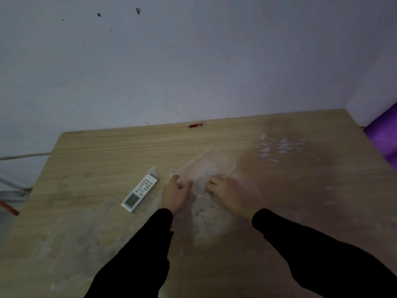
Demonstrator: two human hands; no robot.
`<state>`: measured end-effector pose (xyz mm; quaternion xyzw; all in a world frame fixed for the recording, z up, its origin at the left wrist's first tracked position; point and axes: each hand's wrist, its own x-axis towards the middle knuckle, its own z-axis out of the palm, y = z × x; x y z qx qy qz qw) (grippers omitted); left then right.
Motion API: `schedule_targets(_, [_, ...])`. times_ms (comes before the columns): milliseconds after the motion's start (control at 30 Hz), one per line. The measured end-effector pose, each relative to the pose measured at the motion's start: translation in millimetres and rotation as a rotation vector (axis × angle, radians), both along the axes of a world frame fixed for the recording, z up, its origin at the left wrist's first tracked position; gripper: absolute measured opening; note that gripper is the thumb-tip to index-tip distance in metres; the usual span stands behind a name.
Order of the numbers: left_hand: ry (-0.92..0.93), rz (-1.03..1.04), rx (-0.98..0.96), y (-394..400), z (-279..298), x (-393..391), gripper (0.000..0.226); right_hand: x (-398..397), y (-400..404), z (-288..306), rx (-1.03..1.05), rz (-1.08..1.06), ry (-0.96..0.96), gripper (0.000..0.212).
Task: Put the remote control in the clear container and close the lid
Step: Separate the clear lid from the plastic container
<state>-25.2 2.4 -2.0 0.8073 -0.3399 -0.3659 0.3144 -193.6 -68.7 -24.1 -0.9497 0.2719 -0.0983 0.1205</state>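
A white remote control (140, 192) with a small screen lies flat on the wooden table (96, 151), left of my hands. The clear container (207, 167) sits in the middle of the table; it is blurred and hard to make out. My left hand (176, 193) grips its near left edge. My right hand (227, 193) holds its near right edge. Whether the lid is on or lifted cannot be told from the blur.
A small red keychain torch (196, 125) lies at the table's far edge by the grey wall. A purple mat (384, 134) is off the right corner. Cables (21, 157) and an orange object (9, 208) are left of the table.
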Motion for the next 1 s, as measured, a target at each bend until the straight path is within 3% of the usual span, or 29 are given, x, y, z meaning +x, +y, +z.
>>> schedule_targets(167, [-0.081, 0.047, -0.001, 24, 1, 20, 0.023, -18, 37, -15, 0.15, -0.012, -0.155, 0.036])
schedule_targets(267, [-0.154, 0.006, -0.004, 38, 0, 28, 0.008, -53, 51, -29, 0.119, -0.08, -0.078, 0.041])
schedule_targets(400, [-0.154, -0.071, 0.014, 47, 1, 24, 0.007, -81, 67, -36, 0.087, -0.028, 0.089, 0.045])
schedule_targets(500, [-0.128, -0.058, 0.021, 51, 0, 25, 0.012, -95, 59, -39, 0.094, -0.135, 0.163, 0.041])
schedule_targets(533, [-0.147, -0.054, 0.025, 53, -2, 27, 0.013, -100, 55, -40, 0.126, -0.171, 0.19, 0.048])
schedule_targets(600, [-0.226, -0.058, 0.027, 57, -4, 31, 0.014, -106, 51, -40, 0.198, -0.252, 0.208, 0.061])
schedule_targets(700, [-0.248, -0.087, 0.04, 62, -7, 35, 0.018, -106, 47, -32, 0.211, -0.405, 0.19, 0.064])
schedule_targets(833, [-0.253, -0.123, 0.057, 66, -15, 42, 0.024, -97, 40, -34, 0.252, -0.618, 0.176, 0.044])
schedule_targets(933, [-0.275, -0.125, 0.038, 68, -13, 43, 0.022, -86, 38, -36, 0.31, -0.722, 0.184, 0.048])
schedule_targets(1000, [-0.415, -0.116, -0.02, 69, -10, 49, 0.021, -79, 42, -33, 0.338, -0.75, 0.194, 0.051])
